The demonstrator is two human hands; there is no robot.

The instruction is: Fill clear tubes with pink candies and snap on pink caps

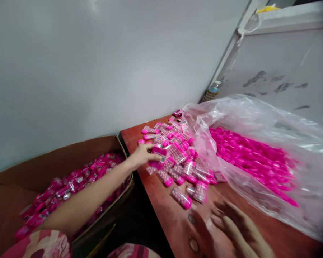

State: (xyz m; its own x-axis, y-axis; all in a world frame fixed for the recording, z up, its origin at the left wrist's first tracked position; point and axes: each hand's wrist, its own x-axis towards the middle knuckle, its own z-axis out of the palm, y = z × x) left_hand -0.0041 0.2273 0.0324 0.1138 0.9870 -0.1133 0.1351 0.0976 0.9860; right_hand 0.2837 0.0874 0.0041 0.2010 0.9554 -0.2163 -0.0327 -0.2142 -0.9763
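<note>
My left hand (143, 154) reaches out over the gap between box and table and closes its fingers on a pink-capped clear container (158, 157) at the left side of a heap of such containers (177, 157). These small clear containers hold pink pellets and have bright pink caps. My right hand (238, 225) lies blurred and flat on the red-brown table (167, 218) near its front, fingers apart, with nothing in it. A single container (181, 198) lies just beyond it.
A cardboard box (70, 154) at the left holds many pink packaged pieces (70, 186). A big clear plastic bag (271, 143) on the right of the table is filled with pink caps. A grey wall stands behind, with a small bottle (213, 89) in the corner.
</note>
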